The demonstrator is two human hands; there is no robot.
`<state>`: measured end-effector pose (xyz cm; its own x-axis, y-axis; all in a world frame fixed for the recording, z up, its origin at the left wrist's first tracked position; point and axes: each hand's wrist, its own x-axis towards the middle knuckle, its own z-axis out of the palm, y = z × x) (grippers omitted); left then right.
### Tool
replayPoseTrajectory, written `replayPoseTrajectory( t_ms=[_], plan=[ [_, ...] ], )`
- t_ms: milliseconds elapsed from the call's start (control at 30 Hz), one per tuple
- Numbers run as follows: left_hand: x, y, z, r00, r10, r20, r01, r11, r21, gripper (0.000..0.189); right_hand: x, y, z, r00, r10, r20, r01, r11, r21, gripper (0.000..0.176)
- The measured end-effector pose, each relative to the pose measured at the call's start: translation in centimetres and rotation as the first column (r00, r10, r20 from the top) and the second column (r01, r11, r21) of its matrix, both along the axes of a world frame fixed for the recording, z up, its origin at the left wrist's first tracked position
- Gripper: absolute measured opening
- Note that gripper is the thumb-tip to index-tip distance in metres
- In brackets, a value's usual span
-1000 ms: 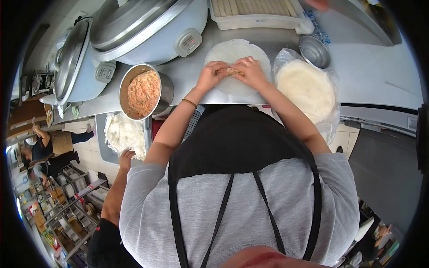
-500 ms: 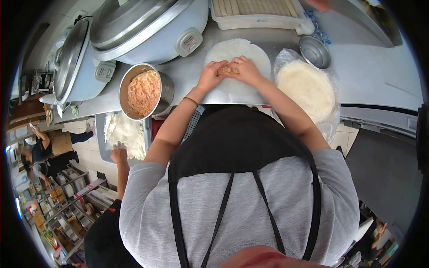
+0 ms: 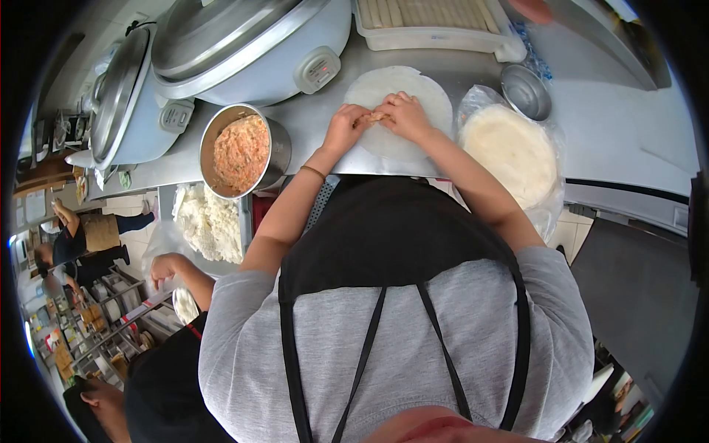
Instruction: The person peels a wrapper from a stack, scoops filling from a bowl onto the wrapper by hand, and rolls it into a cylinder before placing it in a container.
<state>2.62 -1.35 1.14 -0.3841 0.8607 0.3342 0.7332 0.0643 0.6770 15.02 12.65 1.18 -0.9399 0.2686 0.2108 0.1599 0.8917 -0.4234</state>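
Observation:
Both hands meet over a round, thin white wrapper (image 3: 425, 96) lying on the steel counter. My left hand (image 3: 346, 127) pinches the left end of a small portion of orange-pink filling (image 3: 376, 118). My right hand (image 3: 405, 115) has its fingers curled over the right end of that portion. To the left stands a metal pot (image 3: 276, 151) of orange minced filling (image 3: 240, 153). A stack of round wrappers (image 3: 509, 155) sits on plastic at the right.
Two large cookers (image 3: 255, 70) (image 3: 136, 122) stand at the back left. A tray of rolls (image 3: 436, 37) is at the back, a metal bowl (image 3: 526, 92) right. A co-worker's hand (image 3: 168, 267) is near a tub of white food (image 3: 207, 221); other people stand far left.
My fingers have closed in more over the filling, and less of it shows. The co-worker's hand has moved left, off the white food, and the co-worker's head has come into view.

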Motion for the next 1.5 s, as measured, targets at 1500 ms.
replayPoseTrajectory(
  t_ms=[1500],
  plan=[
    [1.2,2.8,-0.1,0.998,0.022,0.060,-0.023,0.999,0.027,0.010,1.1,0.6,-1.6,0.995,-0.079,-0.055,0.078,0.997,-0.021,0.024]
  ],
)
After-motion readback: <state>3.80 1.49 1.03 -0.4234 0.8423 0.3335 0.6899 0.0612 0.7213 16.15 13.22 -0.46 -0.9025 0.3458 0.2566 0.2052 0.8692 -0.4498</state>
